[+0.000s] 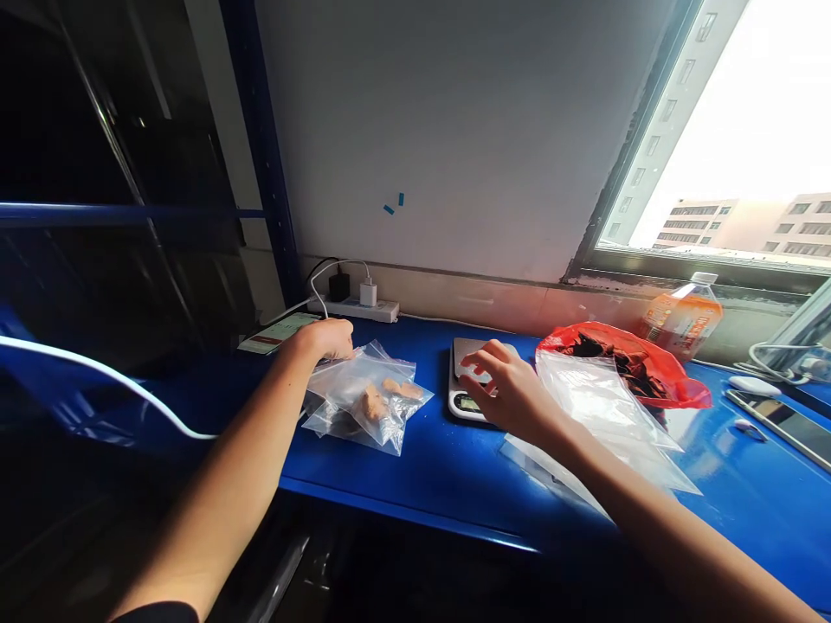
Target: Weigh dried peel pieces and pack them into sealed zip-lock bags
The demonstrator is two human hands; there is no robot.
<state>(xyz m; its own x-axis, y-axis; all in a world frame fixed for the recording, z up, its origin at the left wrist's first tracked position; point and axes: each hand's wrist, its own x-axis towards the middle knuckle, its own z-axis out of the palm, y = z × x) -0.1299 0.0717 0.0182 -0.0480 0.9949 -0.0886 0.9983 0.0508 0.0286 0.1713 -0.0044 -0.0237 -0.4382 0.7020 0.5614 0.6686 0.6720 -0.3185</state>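
My left hand (332, 336) is closed at the upper left edge of a clear zip-lock bag (409, 424), its fingertips partly hidden. Tan, lumpy pieces (375, 403) show inside this bag, which lies on other clear bags. Over a small digital kitchen scale (460, 353) hovers my right hand (506, 388), fingers curled but apart, with nothing visible in them. The scale's lit display (467, 403) shows below the fingers; its reading is too small to make out. Just right of that hand lie flat clear bags (584, 389), overlapping a red plastic bag (688, 391) filled with dark dried pieces (610, 353).
A power strip (383, 310) with chargers lies along the wall, near a lit phone or tablet (279, 333). An orange-labelled bottle (685, 316) stands at the back right. Another phone (789, 426) lies at the far right of the blue table (428, 476).
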